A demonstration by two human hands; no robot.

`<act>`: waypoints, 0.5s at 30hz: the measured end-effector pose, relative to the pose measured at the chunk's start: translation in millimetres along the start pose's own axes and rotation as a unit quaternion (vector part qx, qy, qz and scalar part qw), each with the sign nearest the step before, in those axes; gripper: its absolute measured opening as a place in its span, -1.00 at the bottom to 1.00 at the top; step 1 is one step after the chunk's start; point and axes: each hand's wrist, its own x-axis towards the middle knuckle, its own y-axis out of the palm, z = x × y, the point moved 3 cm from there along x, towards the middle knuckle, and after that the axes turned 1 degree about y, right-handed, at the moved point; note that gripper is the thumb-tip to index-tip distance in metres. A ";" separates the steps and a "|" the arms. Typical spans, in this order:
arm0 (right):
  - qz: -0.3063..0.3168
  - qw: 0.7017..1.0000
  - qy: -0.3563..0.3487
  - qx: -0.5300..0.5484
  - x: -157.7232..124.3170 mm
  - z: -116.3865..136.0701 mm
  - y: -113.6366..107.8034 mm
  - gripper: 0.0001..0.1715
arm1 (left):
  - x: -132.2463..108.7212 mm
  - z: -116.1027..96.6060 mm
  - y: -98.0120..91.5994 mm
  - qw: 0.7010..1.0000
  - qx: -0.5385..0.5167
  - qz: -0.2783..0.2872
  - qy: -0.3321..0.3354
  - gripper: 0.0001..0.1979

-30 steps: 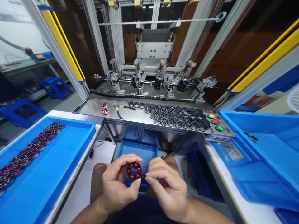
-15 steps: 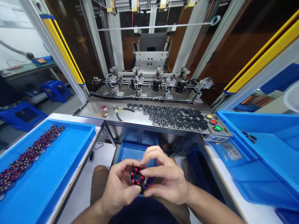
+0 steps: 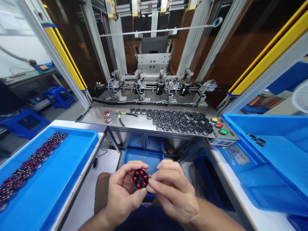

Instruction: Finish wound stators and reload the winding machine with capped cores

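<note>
A round motor stator (image 3: pixel 141 178) with red wire windings is held in front of my lap, its face turned up toward me. My left hand (image 3: pixel 126 187) is closed around its left side, thumb below and fingers above. At its right edge my right hand (image 3: pixel 174 189) presses thumb and fingertips together; what they pinch is too small to make out. A thin pink wire (image 3: pixel 146 205) curves below the hands. A blue bin (image 3: pixel 144 156) stands low behind them.
Bare stators (image 3: pixel 178 121) cover the metal bench, beside cutters (image 3: pixel 121 119) and two wound stators (image 3: pixel 107 116). A blue tray (image 3: pixel 79 154) on the left holds wound stators. Coloured buttons (image 3: pixel 218 125) and a blue bin (image 3: pixel 271 160) are on the right. Winding machinery (image 3: pixel 154 86) stands behind.
My right hand's fingers have drawn off the stator's face to its right edge and closed together. The stator has tipped slightly and moved up a little in my left hand.
</note>
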 end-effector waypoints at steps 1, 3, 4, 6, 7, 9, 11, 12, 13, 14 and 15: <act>-0.012 1.000 0.011 -0.007 -0.8 2.0 0.6 -0.53 | -0.6 -1.3 0.5 0.999 0.026 -0.015 0.033 -0.62; -0.032 0.999 0.036 -0.007 -0.8 5.4 3.9 -0.51 | -2.3 -2.1 1.1 0.993 0.065 -0.040 0.085 -0.60; -0.045 0.998 0.051 0.002 -0.4 6.6 6.2 -0.54 | -3.2 -1.6 1.3 0.991 0.076 -0.048 0.103 -0.59; -0.071 0.993 0.085 0.026 0.2 7.7 11.3 -0.64 | -4.8 0.7 1.4 0.988 0.082 -0.056 0.116 -0.59; -0.081 0.991 0.103 0.038 0.3 7.3 13.8 -0.71 | -5.4 1.9 1.1 0.989 0.077 -0.060 0.114 -0.60; -0.083 0.987 0.130 0.052 0.2 5.4 18.2 -0.80 | -5.2 3.6 -0.3 0.992 0.054 -0.065 0.093 -0.58; -0.071 0.986 0.136 0.057 0.2 2.2 20.2 -0.84 | -2.8 4.8 -2.9 0.997 0.026 -0.055 0.038 -0.50; -0.066 0.987 0.132 0.059 0.4 0.4 20.2 -0.85 | -1.0 5.7 -4.2 0.999 0.011 -0.035 -0.004 -0.46; -0.061 0.988 0.127 0.061 0.7 -1.5 19.8 -0.85 | 0.9 6.8 -5.0 0.999 -0.006 -0.001 -0.054 -0.43; -0.054 0.989 0.123 0.064 1.2 -3.6 19.2 -0.85 | 2.3 8.2 -5.7 0.993 -0.024 0.042 -0.104 -0.42; -0.048 0.989 0.120 0.067 1.8 -5.5 18.6 -0.85 | 3.1 9.6 -6.3 0.985 -0.044 0.084 -0.146 -0.44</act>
